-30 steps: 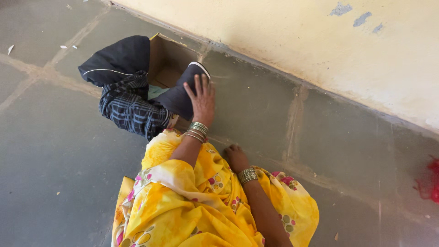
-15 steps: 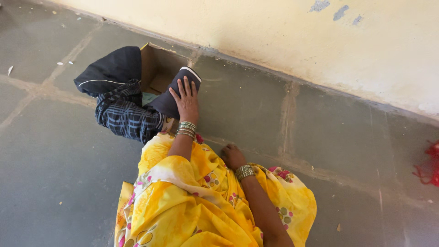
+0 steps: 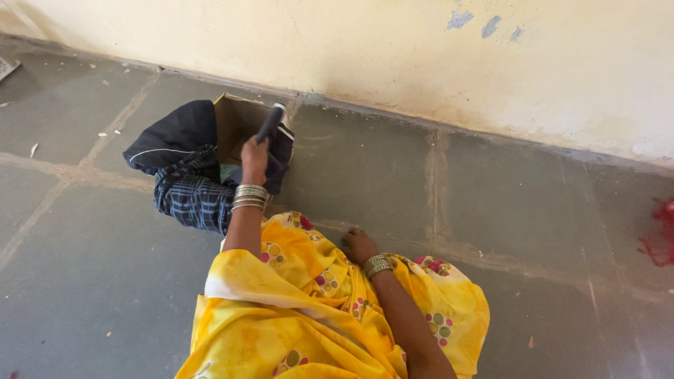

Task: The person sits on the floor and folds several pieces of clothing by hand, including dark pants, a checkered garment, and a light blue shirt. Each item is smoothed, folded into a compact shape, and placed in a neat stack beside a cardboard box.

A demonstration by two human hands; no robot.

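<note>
Head camera view, looking down at a person seated on a grey stone floor (image 3: pixel 105 281), wearing yellow flowered cloth (image 3: pixel 309 309) over the lap.

Left hand (image 3: pixel 254 158), with metal bangles at the wrist, is closed around the edge of a dark navy garment (image 3: pixel 275 133) and lifts it. The lifted fold stands nearly on edge, its long axis running from the hand at about 7 o'clock up toward 1 o'clock, with a thin white trim line at the far tip. It rises over the open brown cardboard box (image 3: pixel 235 119), which sits on the floor at roughly 11 o'clock from the lap, close to the foot of the wall. The box's open top faces up; one flap stands at its far corner.

More clothing spills over the box's left side: a second dark garment (image 3: pixel 172 133) with a white piping line draped at 10 o'clock, and a dark blue checked cloth (image 3: pixel 193 200) hanging down toward the person. A pale green scrap shows inside.

Right hand (image 3: pixel 359 245), also bangled, rests loosely curled on the floor beside the knee, holding nothing, well apart from the left.

A pale yellow wall (image 3: pixel 421 56) with small blue-grey paint chips fills the top. Red netting (image 3: pixel 660 235) lies at the 3 o'clock edge.
</note>
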